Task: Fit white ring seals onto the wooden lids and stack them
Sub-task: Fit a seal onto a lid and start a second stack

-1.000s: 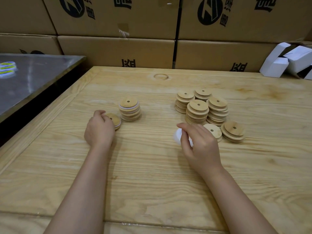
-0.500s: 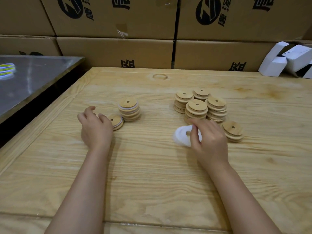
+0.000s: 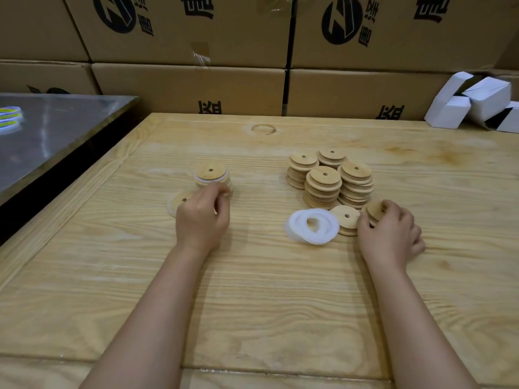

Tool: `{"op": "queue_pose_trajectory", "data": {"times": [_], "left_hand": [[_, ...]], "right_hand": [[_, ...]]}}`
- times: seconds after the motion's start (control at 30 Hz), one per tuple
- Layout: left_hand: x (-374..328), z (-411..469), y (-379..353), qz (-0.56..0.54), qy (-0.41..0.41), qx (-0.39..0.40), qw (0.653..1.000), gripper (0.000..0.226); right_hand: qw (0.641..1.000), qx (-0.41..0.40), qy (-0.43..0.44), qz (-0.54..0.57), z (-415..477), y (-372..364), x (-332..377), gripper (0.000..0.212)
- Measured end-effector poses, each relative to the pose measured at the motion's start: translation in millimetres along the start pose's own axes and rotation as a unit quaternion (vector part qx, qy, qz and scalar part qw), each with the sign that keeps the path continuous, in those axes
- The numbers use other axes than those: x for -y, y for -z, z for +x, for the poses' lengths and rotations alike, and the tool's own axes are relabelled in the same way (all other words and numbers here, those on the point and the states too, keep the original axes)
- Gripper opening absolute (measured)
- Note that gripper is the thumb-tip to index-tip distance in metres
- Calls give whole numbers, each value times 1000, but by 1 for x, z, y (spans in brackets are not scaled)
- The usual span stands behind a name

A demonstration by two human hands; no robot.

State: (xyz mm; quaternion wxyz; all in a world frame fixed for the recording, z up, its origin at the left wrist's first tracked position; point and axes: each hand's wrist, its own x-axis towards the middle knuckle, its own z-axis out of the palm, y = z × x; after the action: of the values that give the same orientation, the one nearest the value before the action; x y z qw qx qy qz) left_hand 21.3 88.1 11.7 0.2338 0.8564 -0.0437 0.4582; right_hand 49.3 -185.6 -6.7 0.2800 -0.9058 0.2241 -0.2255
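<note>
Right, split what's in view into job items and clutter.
Job: white ring seals, bare lid stacks, sealed lid stack, lid gripped by the right hand.
Clutter: cardboard boxes, white cartons, metal table, coloured rolls.

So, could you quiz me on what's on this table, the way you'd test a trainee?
1. True or false: the white ring seals lie between the left hand and the right hand.
2. Which hand grips a bare wooden lid? A) left B) right C) neither
3. How many tall stacks of bare lids stand behind the seals?
Key: 1 true; 2 B; 3 four.
</note>
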Motion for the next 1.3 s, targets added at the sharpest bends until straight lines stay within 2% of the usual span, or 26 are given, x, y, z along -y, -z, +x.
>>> {"op": "queue_pose_trajectory", "data": {"times": [0.2,0.3,0.4,0.47,0.53,0.63,0.73,0.8,0.87,0.97,1.17,1.3], "left_hand": [[-10,-3,-10,-35,-14,37,999,27],[-12,-4,-16,-49,-10,48,998,23],[-13,-4,-17,-94,37,72,992,17],[-15,-5,-17,-162,85,98,978,17],[-22,-3,-17,-275,148,124,942,16],[-38,-2,-19,-442,231,166,851,18],[-52,-3,-24,-534,280,226,765,23],[-56,-5,-26,-549,283,242,748,25],[-57,-6,-26,-533,274,246,762,23],[-55,-5,-26,-514,284,233,776,22],[-46,-1,-27,-538,374,191,731,17],[-42,-3,-29,-522,378,190,741,17]], "right_hand": [[999,-30,1,17,2,1,-2,48],[996,-77,25,33,2,3,0,46],[982,-136,89,99,-2,11,9,46],[960,-146,180,155,-7,14,17,47],[938,-135,266,178,-16,15,24,48],[913,-92,348,192,-30,14,36,51],[888,-56,426,166,-43,10,44,51],[870,-22,470,148,-50,7,48,53],[856,18,497,139,-54,6,51,55],[857,54,493,140,-54,8,51,56],[927,40,362,94,-41,3,42,27],[941,93,323,40,-36,-4,36,22]]}}
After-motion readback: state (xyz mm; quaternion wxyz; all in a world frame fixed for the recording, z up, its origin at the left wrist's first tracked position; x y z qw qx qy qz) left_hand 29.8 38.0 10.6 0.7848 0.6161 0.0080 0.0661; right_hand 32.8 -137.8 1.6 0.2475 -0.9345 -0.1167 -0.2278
